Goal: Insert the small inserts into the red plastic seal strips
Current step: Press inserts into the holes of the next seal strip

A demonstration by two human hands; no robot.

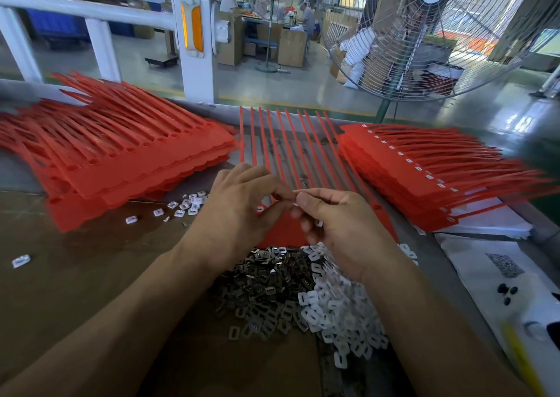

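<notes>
Two hands meet over the middle strip sheet, fitting one insert.

Your left hand and right hand both pinch a small insert above the red sheet at 12 o'clock. I judge you are mid-assembly; next, seat it squarely in a socket along the sheet's near edge. Metal clips and white inserts lie piled at 6 o'clock, unfilled stack at 10, filled stack at 2. No writing is legible.
</notes>
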